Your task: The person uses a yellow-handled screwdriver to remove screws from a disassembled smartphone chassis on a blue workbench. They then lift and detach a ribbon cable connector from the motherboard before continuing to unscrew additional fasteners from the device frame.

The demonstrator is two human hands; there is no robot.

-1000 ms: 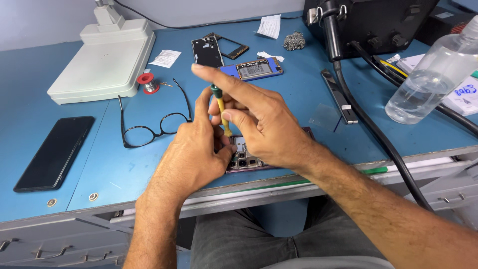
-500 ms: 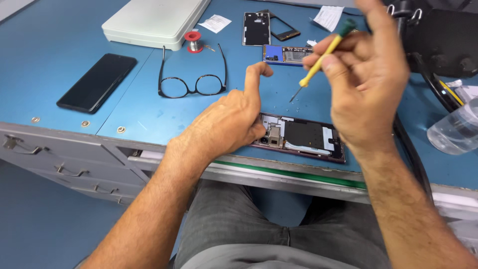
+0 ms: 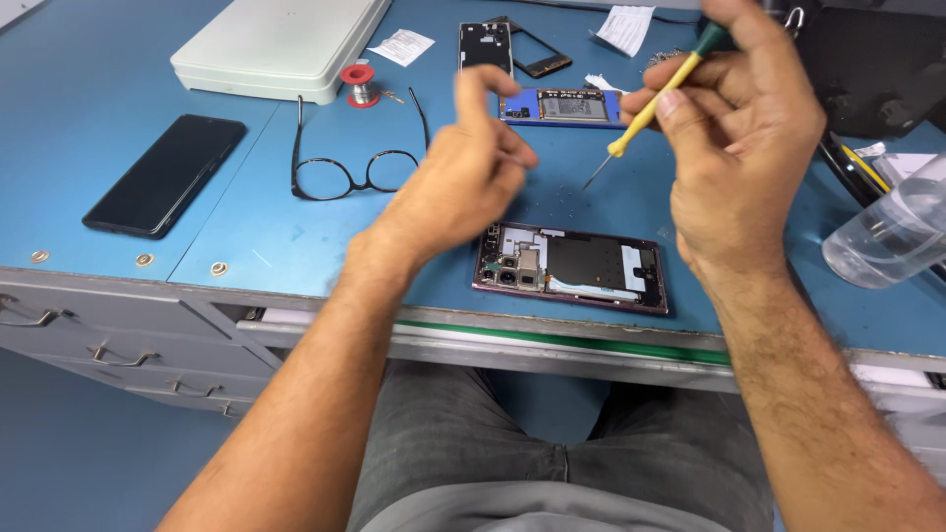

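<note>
An opened phone [image 3: 574, 268] lies face down near the front edge of the blue bench [image 3: 276, 246], its inner boards and camera module exposed. My right hand [image 3: 741, 138] is raised above it and grips a yellow screwdriver with a green cap [image 3: 654, 100], tip pointing down and left. My left hand [image 3: 461, 182] hovers over the phone's left end, index finger up and the other fingers curled; it is blurred and I cannot tell whether it pinches anything.
Black glasses [image 3: 353, 167] and a black phone [image 3: 166, 175] lie to the left. Behind them are a white flat machine [image 3: 281, 44], a red solder spool [image 3: 358, 83], a phone frame [image 3: 487, 44] and a blue board [image 3: 562, 106]. A clear bottle [image 3: 892, 232] lies at right.
The right hand lifted the screwdriver off the phone and up to the right. The left hand rose off the phone's left end. The view shifted leftward.
</note>
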